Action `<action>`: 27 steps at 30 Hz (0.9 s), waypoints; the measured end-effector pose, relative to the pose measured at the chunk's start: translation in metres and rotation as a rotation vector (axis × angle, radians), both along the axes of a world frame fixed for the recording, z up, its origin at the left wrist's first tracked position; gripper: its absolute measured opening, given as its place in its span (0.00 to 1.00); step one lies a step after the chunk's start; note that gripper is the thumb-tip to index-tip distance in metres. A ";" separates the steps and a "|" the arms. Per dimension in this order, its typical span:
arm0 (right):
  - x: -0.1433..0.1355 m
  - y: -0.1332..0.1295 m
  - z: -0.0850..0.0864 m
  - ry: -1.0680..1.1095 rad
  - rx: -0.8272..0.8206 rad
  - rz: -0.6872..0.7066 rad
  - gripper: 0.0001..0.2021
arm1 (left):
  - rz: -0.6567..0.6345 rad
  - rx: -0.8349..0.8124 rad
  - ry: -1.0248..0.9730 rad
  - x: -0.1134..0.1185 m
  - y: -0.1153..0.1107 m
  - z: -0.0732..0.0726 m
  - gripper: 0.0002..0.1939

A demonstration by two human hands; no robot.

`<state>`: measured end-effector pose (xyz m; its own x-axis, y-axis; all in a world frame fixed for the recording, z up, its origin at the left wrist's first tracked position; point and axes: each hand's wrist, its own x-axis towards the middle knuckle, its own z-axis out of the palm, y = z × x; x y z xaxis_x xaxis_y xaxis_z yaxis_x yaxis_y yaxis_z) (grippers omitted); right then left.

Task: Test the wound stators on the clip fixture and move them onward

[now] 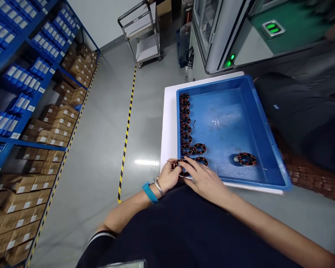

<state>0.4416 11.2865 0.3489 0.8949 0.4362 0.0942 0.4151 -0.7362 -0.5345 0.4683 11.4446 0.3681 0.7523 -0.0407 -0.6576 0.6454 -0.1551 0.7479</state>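
Blue tray [220, 123] on white table [169, 123]. Left hand [169, 176], fingers curled, pinches dark ring with copper-coloured windings [175, 164] at tray's near-left corner. Right hand [205, 180], partly open, fingertips on same ring; full grip cannot tell, fingers cover it. Row of similar rings [185, 120] lines tray's left edge; two more [199, 148] just right of row's near end. Single ring [246, 159] lies near tray's near-right corner, beside small pale round item [235, 159].

Dark navy top, short sleeve edged with white stripe; teal band and silver bangle circled left wrist!
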 end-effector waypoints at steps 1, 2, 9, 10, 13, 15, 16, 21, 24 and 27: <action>0.000 0.000 -0.004 0.041 0.015 -0.029 0.18 | -0.036 -0.002 0.010 0.001 -0.001 -0.001 0.13; 0.000 0.000 -0.008 0.075 0.041 -0.059 0.18 | -0.077 -0.018 0.033 0.003 -0.002 -0.002 0.15; 0.044 -0.040 -0.081 0.339 0.147 -0.388 0.34 | -0.087 -0.003 0.182 0.009 0.009 0.001 0.35; 0.058 -0.049 -0.094 0.372 0.101 -0.478 0.35 | -0.049 0.013 0.178 0.009 0.012 0.000 0.33; 0.098 -0.069 -0.125 0.417 -0.013 -0.668 0.36 | 0.043 0.033 0.191 0.005 0.024 -0.002 0.27; 0.117 -0.073 -0.139 0.473 -0.024 -0.679 0.37 | 0.058 0.035 0.213 0.002 0.030 -0.003 0.23; 0.124 -0.072 -0.144 0.506 -0.012 -0.646 0.38 | 0.057 0.036 0.222 0.001 0.032 -0.003 0.22; 0.132 -0.061 -0.159 0.566 0.069 -0.446 0.31 | 0.066 -0.003 0.234 -0.003 0.041 -0.005 0.20; 0.123 -0.068 -0.155 0.573 0.093 -0.412 0.32 | 0.079 -0.035 0.235 -0.003 0.044 -0.008 0.19; 0.093 -0.089 -0.142 0.425 0.092 -0.534 0.36 | 0.070 -0.054 0.236 -0.001 0.045 -0.009 0.19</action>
